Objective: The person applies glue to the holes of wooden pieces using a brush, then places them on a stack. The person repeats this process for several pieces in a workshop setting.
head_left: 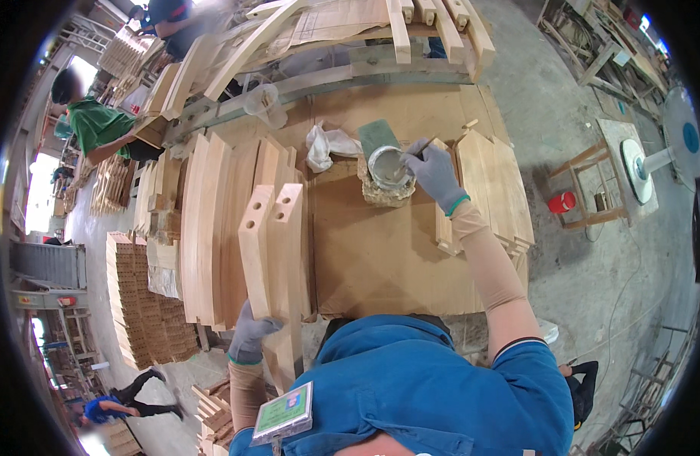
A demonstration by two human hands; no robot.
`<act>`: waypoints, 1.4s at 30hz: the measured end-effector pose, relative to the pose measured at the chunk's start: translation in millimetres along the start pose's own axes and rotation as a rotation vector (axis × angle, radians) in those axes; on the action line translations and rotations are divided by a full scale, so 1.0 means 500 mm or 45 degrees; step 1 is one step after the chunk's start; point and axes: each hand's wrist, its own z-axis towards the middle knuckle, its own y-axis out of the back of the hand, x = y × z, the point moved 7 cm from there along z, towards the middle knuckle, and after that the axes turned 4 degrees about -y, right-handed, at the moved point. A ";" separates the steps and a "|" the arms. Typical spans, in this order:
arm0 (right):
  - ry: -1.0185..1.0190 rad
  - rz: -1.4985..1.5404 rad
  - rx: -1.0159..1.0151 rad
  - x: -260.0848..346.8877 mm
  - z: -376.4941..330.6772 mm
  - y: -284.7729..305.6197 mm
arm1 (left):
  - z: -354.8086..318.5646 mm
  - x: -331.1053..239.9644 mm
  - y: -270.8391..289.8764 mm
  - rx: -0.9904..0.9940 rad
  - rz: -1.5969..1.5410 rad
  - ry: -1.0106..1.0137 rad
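My gloved left hand is closed round the near end of a pale wooden bar with two round holes drilled in its far end. A second drilled bar lies along it on the right; whether the hand grips that one too is hard to see. My gloved right hand is closed on a thin stick over an open tub of whitish paste. The stick's lower end is hidden by the hand and the tub. A lumpy, crusted block sits under the tub, with a green sheet behind it.
Cardboard covers the bench. Wooden bars stand stacked left, and more bars lie right. A white cloth and a clear plastic cup lie farther back. A white fan stands right; a co-worker in green is left.
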 end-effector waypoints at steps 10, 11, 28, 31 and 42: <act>-0.102 0.220 -0.106 -0.048 -0.016 0.017 | 0.021 0.032 -0.056 0.042 -0.036 0.238; -0.095 0.173 -0.108 -0.058 -0.020 0.017 | 0.025 0.031 -0.058 0.038 -0.032 0.254; -0.107 0.553 -0.369 -0.054 -0.078 0.014 | 0.049 0.026 -0.052 0.080 0.156 0.296; -0.082 0.311 -0.350 -0.060 -0.088 0.004 | 0.051 0.031 -0.047 0.119 0.178 0.276; -0.430 1.447 -0.471 -0.120 -0.133 -0.036 | 0.056 0.016 -0.050 0.153 0.003 0.336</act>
